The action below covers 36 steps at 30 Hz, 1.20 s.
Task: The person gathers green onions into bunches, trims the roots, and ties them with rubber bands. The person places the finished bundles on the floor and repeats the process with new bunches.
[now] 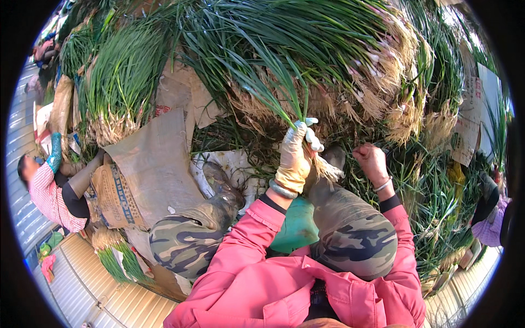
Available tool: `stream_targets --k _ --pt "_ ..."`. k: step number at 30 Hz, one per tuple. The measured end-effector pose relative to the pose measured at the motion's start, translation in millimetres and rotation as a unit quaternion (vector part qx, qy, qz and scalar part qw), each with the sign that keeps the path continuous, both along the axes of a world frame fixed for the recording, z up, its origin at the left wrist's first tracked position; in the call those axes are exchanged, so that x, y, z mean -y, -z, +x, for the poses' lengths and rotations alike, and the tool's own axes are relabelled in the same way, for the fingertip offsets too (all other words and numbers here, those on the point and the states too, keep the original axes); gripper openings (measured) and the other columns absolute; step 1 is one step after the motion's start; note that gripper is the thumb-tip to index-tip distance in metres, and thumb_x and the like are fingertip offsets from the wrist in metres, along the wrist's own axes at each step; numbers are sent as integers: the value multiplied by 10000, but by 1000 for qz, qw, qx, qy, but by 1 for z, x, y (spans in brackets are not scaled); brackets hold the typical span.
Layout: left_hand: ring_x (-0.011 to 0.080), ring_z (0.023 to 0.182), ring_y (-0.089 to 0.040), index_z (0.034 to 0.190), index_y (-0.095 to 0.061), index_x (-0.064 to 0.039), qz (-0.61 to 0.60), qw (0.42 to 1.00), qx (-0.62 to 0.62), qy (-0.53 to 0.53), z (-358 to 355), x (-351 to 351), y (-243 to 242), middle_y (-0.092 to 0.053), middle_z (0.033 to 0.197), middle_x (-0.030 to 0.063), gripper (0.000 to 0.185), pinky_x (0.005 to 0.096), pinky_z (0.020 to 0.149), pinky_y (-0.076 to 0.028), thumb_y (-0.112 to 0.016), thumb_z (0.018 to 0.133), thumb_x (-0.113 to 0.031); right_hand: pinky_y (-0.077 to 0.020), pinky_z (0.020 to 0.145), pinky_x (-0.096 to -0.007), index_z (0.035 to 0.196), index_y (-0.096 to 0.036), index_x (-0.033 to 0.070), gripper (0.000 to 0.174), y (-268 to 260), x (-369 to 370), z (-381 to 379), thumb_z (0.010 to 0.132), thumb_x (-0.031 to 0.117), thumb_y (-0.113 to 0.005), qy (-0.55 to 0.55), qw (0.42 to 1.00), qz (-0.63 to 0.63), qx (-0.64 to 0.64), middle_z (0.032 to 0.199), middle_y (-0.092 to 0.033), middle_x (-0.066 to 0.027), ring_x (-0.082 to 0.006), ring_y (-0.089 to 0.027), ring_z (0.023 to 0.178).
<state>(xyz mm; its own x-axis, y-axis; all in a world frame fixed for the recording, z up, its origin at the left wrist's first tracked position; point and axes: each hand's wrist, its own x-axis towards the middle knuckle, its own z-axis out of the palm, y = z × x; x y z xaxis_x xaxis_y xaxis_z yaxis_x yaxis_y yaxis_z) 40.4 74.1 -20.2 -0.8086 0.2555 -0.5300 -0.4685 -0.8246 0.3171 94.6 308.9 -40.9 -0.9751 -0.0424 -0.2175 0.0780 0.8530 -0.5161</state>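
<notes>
My left hand (296,153), in a soiled glove with pale blue-white fingertips, is closed around a small bunch of green onions (289,96) just above their roots. The long leaves slant up and to the left, and the pale roots hang below the fist. My right hand (371,160), bare with a bangle at the wrist, is to the right of the bunch, its fingers curled; whether they pinch something small is not visible. Beyond both hands lies a large heap of green onions (287,37), its roots towards the right and the near side.
Loose leaves (434,205) cover the ground at right. More onion bundles (119,82) and flattened sacks or cardboard (156,164) lie at left. A co-worker in a checked top (53,197) sits at far left; another person (490,221) is at the right edge. My boots stand before the heap.
</notes>
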Motion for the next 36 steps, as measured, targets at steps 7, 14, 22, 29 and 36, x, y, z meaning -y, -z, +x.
stream_targets --k 7,14,22,29,36 --pt "122 570 -545 954 -580 -95 -90 995 13 37 37 -28 11 -574 700 -8 194 242 497 -429 -559 970 -286 -475 744 -230 1028 -661 -42 226 -24 89 -75 933 159 -624 138 885 -424 133 879 -667 -25 -69 -570 803" --pt "46 482 -357 991 -586 -91 -76 995 69 -10 22 -10 13 -409 615 -79 197 212 444 -298 -563 968 -285 -382 592 -238 845 -478 60 257 -24 86 -50 1029 220 -396 205 673 -709 45 634 -388 37 -91 -406 575" --pt "86 447 -412 1002 -622 -82 177 979 63 81 40 -25 5 -451 571 -42 280 238 423 -371 -549 969 -351 -495 672 -256 1129 -618 18 270 -34 94 -80 986 233 -538 239 633 -679 283 856 -635 -21 -114 -597 738" --pt "76 509 -415 944 -602 -92 221 974 38 23 31 -10 16 -446 613 -32 277 234 464 -369 -528 979 -357 -456 686 -263 929 -535 64 97 -34 84 -42 990 136 -515 196 598 -772 91 677 -423 10 -96 -417 584" --pt "56 487 -389 960 -608 -104 115 989 -92 4 -6 23 -20 -425 585 -71 271 236 457 -334 -564 961 -371 -530 684 -318 910 -647 -2 171 -10 -4 23 911 156 -583 -120 951 -40 281 710 -606 -12 -169 -605 665"
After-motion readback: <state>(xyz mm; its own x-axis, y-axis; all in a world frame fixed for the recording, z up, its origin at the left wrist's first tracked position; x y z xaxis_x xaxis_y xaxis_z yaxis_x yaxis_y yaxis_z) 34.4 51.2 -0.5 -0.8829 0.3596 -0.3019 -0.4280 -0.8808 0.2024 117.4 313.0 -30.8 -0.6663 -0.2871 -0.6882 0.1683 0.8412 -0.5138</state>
